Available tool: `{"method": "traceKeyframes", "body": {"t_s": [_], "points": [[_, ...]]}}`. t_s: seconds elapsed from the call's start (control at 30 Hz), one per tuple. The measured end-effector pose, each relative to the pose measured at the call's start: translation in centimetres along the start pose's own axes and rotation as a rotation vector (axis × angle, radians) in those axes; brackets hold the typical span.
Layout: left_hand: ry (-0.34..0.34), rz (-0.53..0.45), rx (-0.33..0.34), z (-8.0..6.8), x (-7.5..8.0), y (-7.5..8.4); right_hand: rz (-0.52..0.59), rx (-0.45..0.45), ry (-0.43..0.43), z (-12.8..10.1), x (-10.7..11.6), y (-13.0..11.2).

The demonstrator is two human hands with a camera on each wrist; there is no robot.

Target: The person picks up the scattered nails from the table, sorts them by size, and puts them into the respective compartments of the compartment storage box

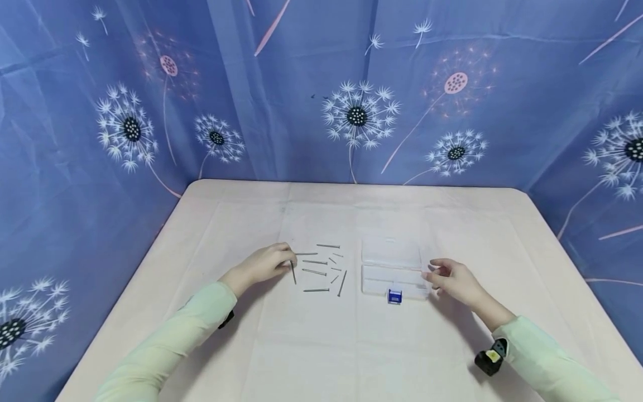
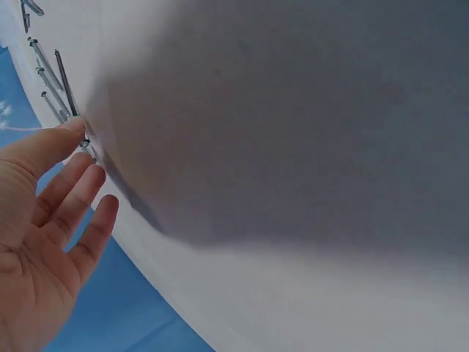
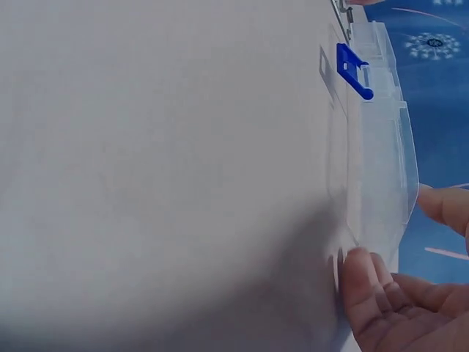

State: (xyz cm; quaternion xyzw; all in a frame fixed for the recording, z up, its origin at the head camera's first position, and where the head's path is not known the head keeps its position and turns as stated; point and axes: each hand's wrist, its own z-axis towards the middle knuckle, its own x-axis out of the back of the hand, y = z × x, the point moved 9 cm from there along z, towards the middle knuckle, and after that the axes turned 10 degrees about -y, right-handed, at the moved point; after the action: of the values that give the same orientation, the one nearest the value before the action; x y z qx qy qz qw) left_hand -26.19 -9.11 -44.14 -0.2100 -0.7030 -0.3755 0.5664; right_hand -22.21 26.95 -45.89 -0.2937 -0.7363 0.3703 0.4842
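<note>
Several steel nails [image 1: 321, 268] lie scattered on the white cloth at mid-table. My left hand [image 1: 268, 263] reaches them from the left and pinches one nail [image 1: 293, 272] by its head, the tip slanting down to the cloth. In the left wrist view the fingertips [image 2: 73, 136] meet that nail [image 2: 86, 144], with the other fingers nearly straight. To the right lies a clear plastic box [image 1: 393, 267], open, with a blue latch [image 1: 394, 296]. My right hand [image 1: 452, 277] holds its right end, the thumb [image 3: 360, 275] at the box's [image 3: 377, 169] corner and a finger [image 3: 447, 207] by the lid's edge.
The table [image 1: 150, 268] is covered with white cloth, and a blue dandelion-print curtain [image 1: 321, 89] hangs close behind and on both sides. A black wrist camera [image 1: 491, 357] sits under the right sleeve. Bare cloth lies in front of the hands.
</note>
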Motion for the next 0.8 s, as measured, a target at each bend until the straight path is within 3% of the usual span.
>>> {"method": "traceKeyframes", "body": {"t_s": [0.13, 0.37, 0.63, 0.8], "points": [[-0.022, -0.012, -0.002, 0.3, -0.3, -0.5, 0.122, -0.017, -0.028, 0.4, -0.5, 0.8], [-0.065, -0.095, -0.032, 1.0, -0.4, -1.2, 0.219, -0.068, -0.026, 0.5, -0.9, 1.8], [-0.031, -0.141, -0.172, 1.0, -0.1, -1.2, 0.290, -0.082, -0.045, 0.6, -1.4, 2.2], [-0.071, -0.126, -0.105, 1.1, 0.0, -1.1, 0.289, -0.082, -0.031, 0.7, -1.3, 2.2]]}}
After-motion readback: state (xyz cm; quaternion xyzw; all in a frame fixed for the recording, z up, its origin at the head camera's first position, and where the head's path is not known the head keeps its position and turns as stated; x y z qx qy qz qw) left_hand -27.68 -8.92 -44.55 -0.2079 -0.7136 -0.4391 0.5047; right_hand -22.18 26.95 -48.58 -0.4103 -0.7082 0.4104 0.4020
